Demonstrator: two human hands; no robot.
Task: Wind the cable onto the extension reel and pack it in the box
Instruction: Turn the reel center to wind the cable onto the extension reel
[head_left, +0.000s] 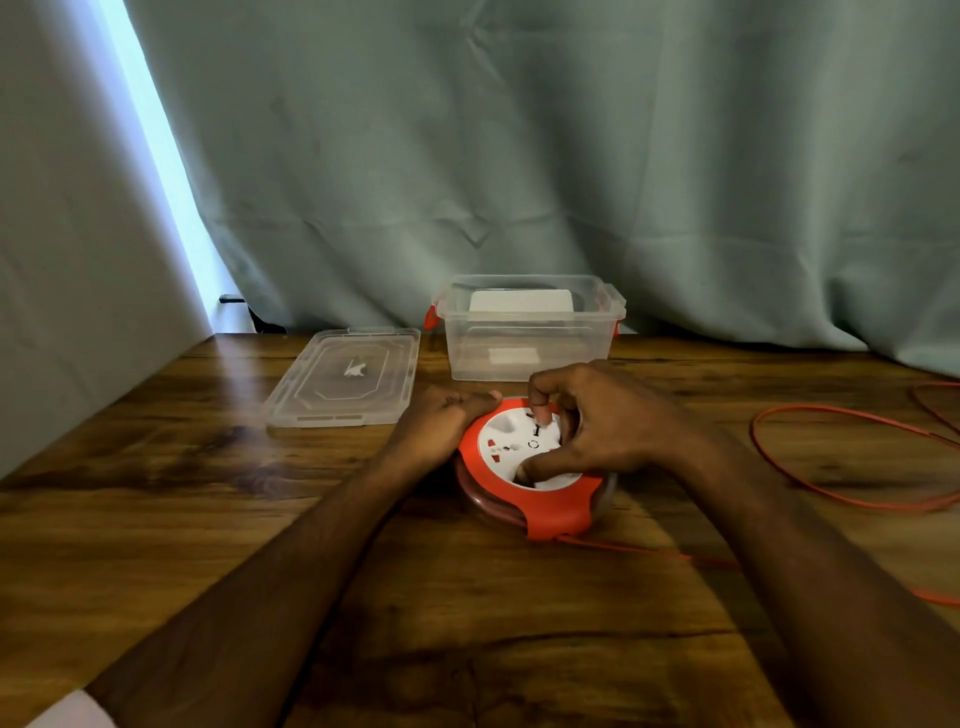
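Bracing the reel (535, 486), your left hand (441, 421) lies flat against its rim. Your right hand's (605, 423) curled fingers grip the hub. Bare table (182, 519) spreads at 9 o'clock; cable (852, 457) loops at 3.

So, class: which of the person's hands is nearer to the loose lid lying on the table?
Left. The left hand rests on the reel's left edge, just right of the lid; the right hand is on the reel's far side.
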